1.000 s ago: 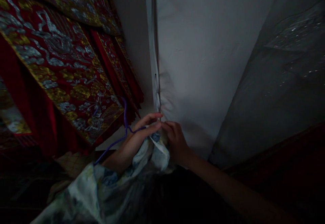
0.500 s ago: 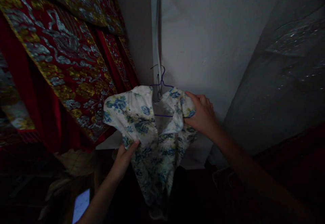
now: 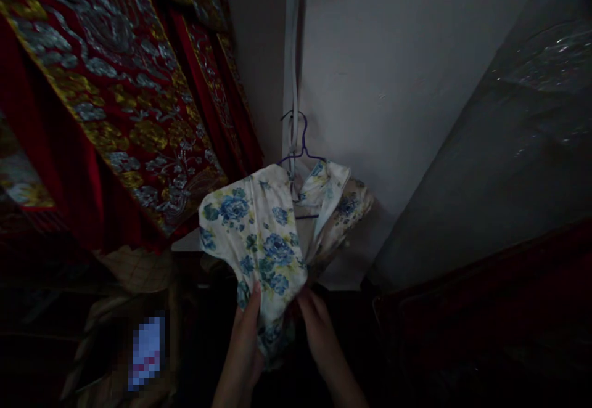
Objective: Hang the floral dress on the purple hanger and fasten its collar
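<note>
Dim room, pale wall (image 3: 370,75) behind, red embroidered hanging (image 3: 111,106) on the left, shiny clear plastic (image 3: 546,87) on the right. Light strap (image 3: 296,57) runs down the wall; purple hanger (image 3: 304,134) has its hook up at that strap, likely so the strap bears the weight, though the exact catch point is too dark to tell. Floral garment (image 3: 277,235) is on the hanger, against the wall, shoulders over the hanger's arms, neck open at the front, lower part narrowing into shadow. Hanging like that probably leaves both hands free for the cloth. Left hand (image 3: 247,328) grips the garment's lower side, thumb on the front, fingers behind, seemingly to steady the fabric. Right hand (image 3: 317,322) has bent fingers at the lower front edge, touching or just beside it; cannot tell if they pinch, probably there to control that edge. Lit, pixelated rectangle (image 3: 147,352) lower left, well apart from the garment.
</note>
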A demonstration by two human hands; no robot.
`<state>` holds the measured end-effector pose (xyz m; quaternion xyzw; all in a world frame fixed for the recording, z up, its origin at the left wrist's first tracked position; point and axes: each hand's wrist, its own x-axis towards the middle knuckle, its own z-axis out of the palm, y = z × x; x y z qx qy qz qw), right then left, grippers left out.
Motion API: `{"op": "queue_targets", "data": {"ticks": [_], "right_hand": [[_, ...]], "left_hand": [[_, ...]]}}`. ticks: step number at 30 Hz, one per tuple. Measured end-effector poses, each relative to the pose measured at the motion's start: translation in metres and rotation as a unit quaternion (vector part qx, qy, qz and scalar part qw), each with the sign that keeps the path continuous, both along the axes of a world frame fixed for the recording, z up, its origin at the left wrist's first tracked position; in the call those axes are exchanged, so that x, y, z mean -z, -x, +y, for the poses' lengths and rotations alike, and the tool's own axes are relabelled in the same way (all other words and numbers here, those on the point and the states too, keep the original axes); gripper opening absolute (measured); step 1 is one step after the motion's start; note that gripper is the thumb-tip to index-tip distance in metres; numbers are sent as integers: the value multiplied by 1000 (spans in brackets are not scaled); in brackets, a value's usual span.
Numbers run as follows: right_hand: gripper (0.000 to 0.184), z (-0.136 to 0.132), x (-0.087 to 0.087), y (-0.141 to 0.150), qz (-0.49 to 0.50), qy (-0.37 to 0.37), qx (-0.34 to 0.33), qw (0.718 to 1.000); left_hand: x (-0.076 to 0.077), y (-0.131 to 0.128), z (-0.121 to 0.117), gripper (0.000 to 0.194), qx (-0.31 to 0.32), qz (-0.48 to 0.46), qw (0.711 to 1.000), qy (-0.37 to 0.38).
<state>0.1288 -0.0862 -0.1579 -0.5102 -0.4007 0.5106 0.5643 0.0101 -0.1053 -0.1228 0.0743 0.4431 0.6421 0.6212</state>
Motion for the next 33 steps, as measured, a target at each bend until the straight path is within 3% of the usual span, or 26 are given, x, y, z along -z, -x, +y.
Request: {"op": "queue_targets", "data": {"ticks": [8, 14, 18, 24, 29, 33], "right_hand": [[51, -9, -27, -8, 53, -15, -42, 998], [57, -25, -19, -23, 103, 27, 24, 994], [54, -19, -10, -36, 107, 28, 33, 993], [55, -16, -12, -28, 81, 7, -64, 995], [66, -25, -18, -16, 51, 55, -39, 996], [65, -31, -29, -20, 51, 48, -39, 997]], "left_hand": [[-13, -5, -22, 50, -10, -37, 998, 39], [-14, -31, -31, 55, 40, -118, 991, 55], [-10, -40, -29, 59, 56, -110, 990, 65], [-18, -24, -33, 51, 22, -102, 992, 77], [-13, -9, -39, 56, 61, -104, 991, 50], [-6, -5, -39, 58, 113, -112, 987, 35]]}}
